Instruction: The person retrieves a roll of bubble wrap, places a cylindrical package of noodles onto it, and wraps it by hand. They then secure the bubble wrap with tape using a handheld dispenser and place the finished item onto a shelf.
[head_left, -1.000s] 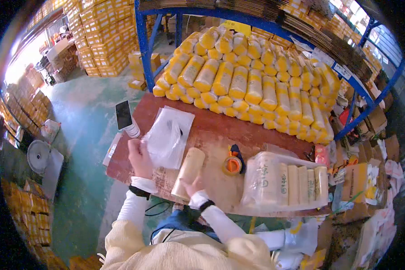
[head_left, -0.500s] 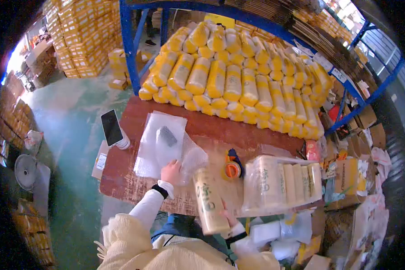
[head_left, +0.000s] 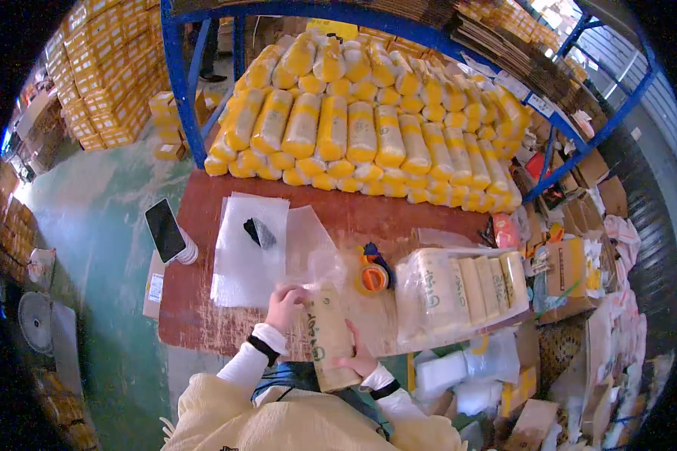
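My right hand [head_left: 361, 359] is wrapped round the lower side of a beige cylindrical package [head_left: 327, 338] with green writing, held tilted at the table's front edge. Closed at the package's upper end, my left hand [head_left: 284, 304] grips a clear bubble wrap sheet [head_left: 308, 233], which drapes over the table beyond and meets the top of the package. A stack of translucent wrap sheets [head_left: 233, 263] lies flat to the left, with a small dark item [head_left: 260, 233] on it. Right of the bubble wrap is a tape dispenser [head_left: 373, 276] with an orange roll.
Several beige packages in a plastic-lined tray [head_left: 459, 293] sit at the table's right. Behind, a pile of yellow-banded wrapped rolls [head_left: 346, 131] stands under a blue rack [head_left: 180, 90]. A phone [head_left: 165, 229] on a stand is at the left edge. Cardboard boxes [head_left: 564, 278] crowd the right.
My left hand has moved from the wrap sheets towards the package, drawing the bubble wrap's near edge to its top. The package has shifted slightly left in my right hand. The view has turned slightly.
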Demonstrator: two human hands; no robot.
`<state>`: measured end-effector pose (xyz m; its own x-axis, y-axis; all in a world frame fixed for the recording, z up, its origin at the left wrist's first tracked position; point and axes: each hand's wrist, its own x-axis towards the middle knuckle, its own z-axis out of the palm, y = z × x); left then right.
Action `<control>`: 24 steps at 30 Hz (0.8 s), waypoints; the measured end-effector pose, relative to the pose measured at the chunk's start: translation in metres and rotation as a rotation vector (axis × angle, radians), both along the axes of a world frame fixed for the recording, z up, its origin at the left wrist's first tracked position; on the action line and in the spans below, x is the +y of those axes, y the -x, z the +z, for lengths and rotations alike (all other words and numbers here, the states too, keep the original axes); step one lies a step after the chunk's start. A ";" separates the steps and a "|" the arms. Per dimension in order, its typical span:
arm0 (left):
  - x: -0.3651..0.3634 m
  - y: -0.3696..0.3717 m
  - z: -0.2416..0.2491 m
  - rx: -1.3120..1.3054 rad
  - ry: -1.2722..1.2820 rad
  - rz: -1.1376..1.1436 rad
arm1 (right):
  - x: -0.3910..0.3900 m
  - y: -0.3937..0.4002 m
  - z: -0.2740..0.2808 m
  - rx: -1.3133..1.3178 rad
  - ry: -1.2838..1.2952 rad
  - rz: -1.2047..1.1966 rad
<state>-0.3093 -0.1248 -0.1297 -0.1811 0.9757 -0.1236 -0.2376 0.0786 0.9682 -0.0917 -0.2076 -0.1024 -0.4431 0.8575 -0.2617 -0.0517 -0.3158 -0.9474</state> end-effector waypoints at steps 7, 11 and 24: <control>0.010 0.025 0.008 -0.523 0.447 0.003 | 0.019 0.045 0.017 -0.359 -0.407 0.018; 0.015 0.039 0.017 -0.483 0.577 -0.010 | 0.020 0.052 -0.007 -0.272 -0.127 0.004; 0.070 -0.037 -0.012 1.539 -0.348 -0.008 | -0.028 -0.035 0.012 0.125 0.284 -0.193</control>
